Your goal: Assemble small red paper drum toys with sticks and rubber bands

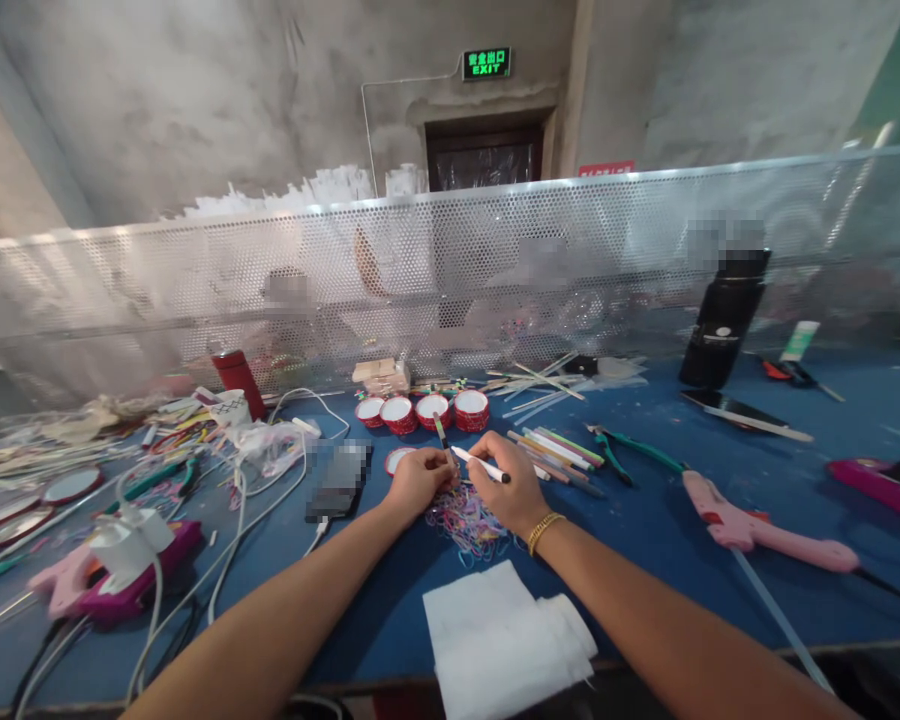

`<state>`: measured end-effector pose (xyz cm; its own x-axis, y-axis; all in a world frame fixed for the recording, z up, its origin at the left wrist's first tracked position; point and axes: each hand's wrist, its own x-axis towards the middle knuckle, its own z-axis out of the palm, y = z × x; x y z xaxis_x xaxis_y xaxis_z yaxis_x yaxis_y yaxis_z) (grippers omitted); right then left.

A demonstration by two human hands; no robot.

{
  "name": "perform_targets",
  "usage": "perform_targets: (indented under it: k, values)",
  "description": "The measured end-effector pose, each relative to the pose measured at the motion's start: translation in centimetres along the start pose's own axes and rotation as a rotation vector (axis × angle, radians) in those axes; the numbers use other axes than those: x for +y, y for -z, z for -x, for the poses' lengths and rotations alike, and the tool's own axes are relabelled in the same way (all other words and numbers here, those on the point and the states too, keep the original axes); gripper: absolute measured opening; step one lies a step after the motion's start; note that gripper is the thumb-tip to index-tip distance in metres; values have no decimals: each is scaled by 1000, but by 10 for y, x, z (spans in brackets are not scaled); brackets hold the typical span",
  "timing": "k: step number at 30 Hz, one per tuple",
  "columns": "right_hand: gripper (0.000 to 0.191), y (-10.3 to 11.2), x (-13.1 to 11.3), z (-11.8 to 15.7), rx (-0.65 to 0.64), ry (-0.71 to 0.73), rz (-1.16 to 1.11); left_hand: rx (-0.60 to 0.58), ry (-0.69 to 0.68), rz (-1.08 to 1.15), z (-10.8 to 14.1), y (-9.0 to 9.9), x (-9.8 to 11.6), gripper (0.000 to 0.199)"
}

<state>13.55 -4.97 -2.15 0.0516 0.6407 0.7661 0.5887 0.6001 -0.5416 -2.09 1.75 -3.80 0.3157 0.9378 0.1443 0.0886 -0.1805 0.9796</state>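
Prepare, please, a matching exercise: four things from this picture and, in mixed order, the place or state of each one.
Things:
1. White pen
2. Small bands
3. Black bottle
4. White cloth

Places or states:
A. At the near edge of the table
B. Standing by the mesh screen
C. Held in the right hand
D. Loose, many-coloured heap

Pairs: 1-C, 2-D, 3-B, 4-A

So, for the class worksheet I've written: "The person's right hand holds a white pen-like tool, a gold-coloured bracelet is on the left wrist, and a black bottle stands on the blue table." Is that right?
Not quite: the head view shows the gold-coloured bracelet on the wrist of the right hand, not the left. The rest stands.
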Motion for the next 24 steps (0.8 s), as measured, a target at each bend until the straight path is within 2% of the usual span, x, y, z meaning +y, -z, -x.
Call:
perform_targets:
  k: [8,12,18,24]
  values:
    - [9,-4,4,1,-35,5,-39,-38,-26,1,-1,1,-3,17]
    - [10,-6,6,2,-54,8,-39,-16,-14,14,-1,1,-4,19]
    - [10,-3,5,2,2,-10,7,20,41,61,-1,-1,-1,19]
    - [9,-5,4,1,-38,18,-31,3,10,23,1,-1,2,17]
